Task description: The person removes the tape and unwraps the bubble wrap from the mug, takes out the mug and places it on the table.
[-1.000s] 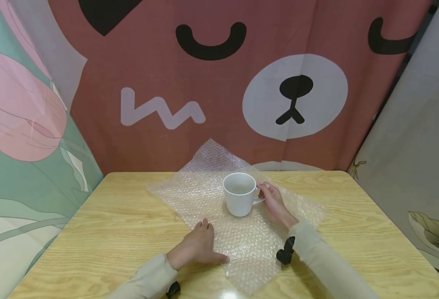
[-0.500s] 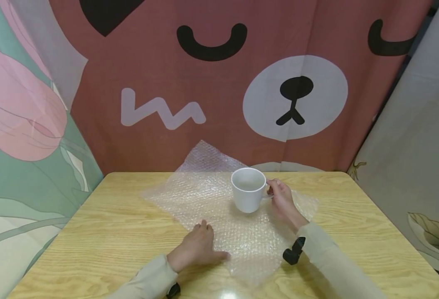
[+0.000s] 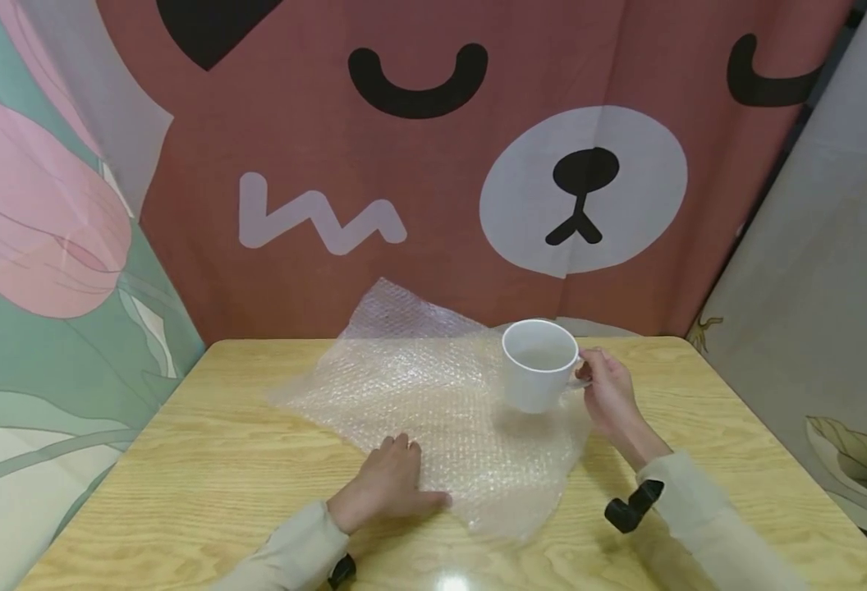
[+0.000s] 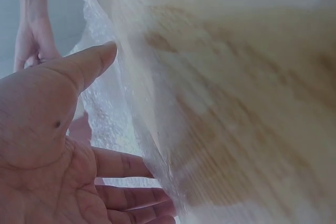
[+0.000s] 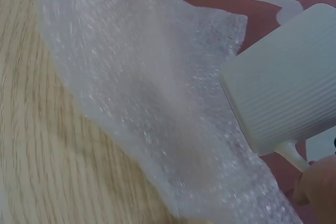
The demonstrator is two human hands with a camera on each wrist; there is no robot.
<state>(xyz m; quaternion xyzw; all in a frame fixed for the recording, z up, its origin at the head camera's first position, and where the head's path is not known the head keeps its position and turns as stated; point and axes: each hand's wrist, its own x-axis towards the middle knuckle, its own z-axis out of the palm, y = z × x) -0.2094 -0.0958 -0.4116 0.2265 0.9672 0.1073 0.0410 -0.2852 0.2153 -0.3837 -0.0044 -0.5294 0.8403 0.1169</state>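
Note:
A white mug (image 3: 535, 387) hangs above the right part of a clear bubble wrap sheet (image 3: 419, 394), its shadow falling on the sheet. My right hand (image 3: 615, 400) grips the mug by its handle from the right. In the right wrist view the ribbed side of the mug (image 5: 289, 80) shows, with fingers at the handle. My left hand (image 3: 385, 484) rests at the near left edge of the sheet, thumb spread out to the right. The left wrist view shows the outstretched fingers (image 4: 123, 162) and thumb of this hand against the sheet's edge.
A light wood-grain table (image 3: 212, 460) lies under everything. The far corner of the sheet sticks up past the table's back edge, against a brown curtain (image 3: 293, 287) with a bear face. Patterned curtains stand on both sides. A black device (image 3: 633, 506) is strapped to the right wrist.
My right hand has lifted the mug off the bubble wrap and moved it right. The sheet has shifted and turned a little leftward at its far end. My left hand has stayed in place.

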